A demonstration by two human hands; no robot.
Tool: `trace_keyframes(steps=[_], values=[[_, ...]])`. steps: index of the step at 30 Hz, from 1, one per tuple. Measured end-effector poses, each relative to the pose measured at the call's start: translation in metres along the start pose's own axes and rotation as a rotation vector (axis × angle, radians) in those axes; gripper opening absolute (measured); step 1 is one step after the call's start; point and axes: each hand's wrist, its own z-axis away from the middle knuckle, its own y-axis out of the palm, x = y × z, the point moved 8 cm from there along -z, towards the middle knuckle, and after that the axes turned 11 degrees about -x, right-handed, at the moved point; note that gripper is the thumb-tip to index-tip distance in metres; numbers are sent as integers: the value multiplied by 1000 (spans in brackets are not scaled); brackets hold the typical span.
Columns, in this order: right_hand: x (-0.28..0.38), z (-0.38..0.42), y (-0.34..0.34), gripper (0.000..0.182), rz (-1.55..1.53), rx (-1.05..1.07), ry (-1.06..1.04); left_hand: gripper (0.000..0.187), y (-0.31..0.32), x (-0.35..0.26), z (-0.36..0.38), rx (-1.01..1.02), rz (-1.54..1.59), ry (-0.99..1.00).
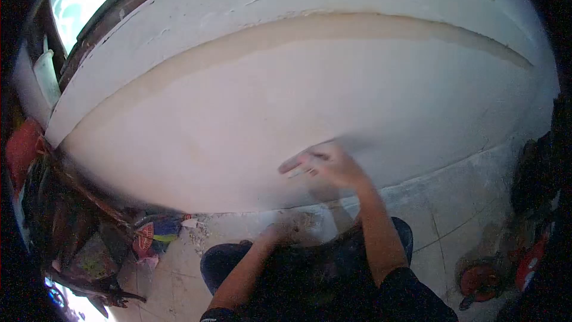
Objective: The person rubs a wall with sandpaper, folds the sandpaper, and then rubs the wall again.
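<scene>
In the middle of the view, my right hand (pixel 339 166) is closed around a narrow, flat, trowel-like tool (pixel 293 163). The tool is smeared by motion and lies against the lower part of a broad white wall panel (pixel 196 107), where a shadow spreads to its right. Low over my lap, my left hand (pixel 279 234) is blurred, and its fingers do not show clearly. Beside it is a pale, smeared patch (pixel 307 226) whose kind I cannot tell.
A raised ledge (pixel 333 0) runs above the panel. Pale floor tiles (pixel 453 232) lie below, with crumbs by the wall foot. Dark clutter and a colourful bag (pixel 156 235) stand at left. A reddish round object (pixel 479 277) sits at lower right.
</scene>
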Motion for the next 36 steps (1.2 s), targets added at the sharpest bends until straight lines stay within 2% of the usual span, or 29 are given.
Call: trace_keyframes(steps=[1,3,4,6,7,9,10,12,14,15,16,18,19,20,21,22,24,25,27,29,30,31,32,33,34,36], values=[[16,8,-23,39,-13,-132,-34,51,-1,-2,1,-8,8,-6],[39,21,-74,36,-133,-378,-66,53,-10,11,7,70,-315,-279],[41,24,-96,35,-246,-493,-67,53,-35,-10,0,64,-310,-287],[43,28,-105,34,-280,-496,-71,54,-74,-44,-1,389,-306,-483],[43,29,-108,32,-313,-510,-74,55,-40,-14,2,326,-337,-358],[25,13,-73,35,-203,-391,-49,56,25,43,9,184,-429,-109],[19,7,-43,36,-155,-273,1,56,11,25,10,189,-429,-106],[6,-3,14,38,-117,-75,28,53,-50,-32,2,-15,-393,-133],[8,-4,26,39,-129,2,-4,52,-11,7,8,-31,-296,-144],[15,-2,13,37,-167,-60,17,51,1,23,9,-49,-192,-164],[20,2,0,36,-204,-118,43,51,-11,11,7,-53,-194,-169],[17,10,-56,33,-194,-418,52,50,-23,-2,7,120,-396,-261],[3,16,-88,32,-286,-571,8,50,-29,-5,1,116,-391,-262],[-12,22,-118,32,-380,-723,-40,50,-29,-1,0,203,-411,-318],[-2,30,-135,33,-442,-733,-70,51,-27,4,3,290,-432,-375],[10,36,-146,34,-507,-741,-99,51,-25,5,5,286,-432,-381],[-13,25,-135,34,-533,-739,-44,46,-26,9,9,144,-481,-429],[-14,23,-126,34,-556,-744,13,46,-16,18,12,142,-483,-428],[15,21,-80,33,-454,-569,51,53,2,31,15,154,-419,-337],[12,10,-28,32,-399,-327,130,57,-13,7,12,119,-454,-263],[8,9,-29,32,-398,-329,129,62,-19,-4,11,87,-489,-190],[5,7,-30,32,-352,-341,114,62,-8,10,15,87,-492,-189],[4,6,-32,31,-306,-352,100,68,5,24,20,3,-452,-127],[3,9,-50,32,-379,-442,85,74,13,32,23,-80,-409,-66],[-2,16,-74,33,-450,-532,72,74,-4,14,16,-79,-407,-66],[-15,30,-123,35,-483,-713,30,75,-30,-16,7,302,-504,-288]])
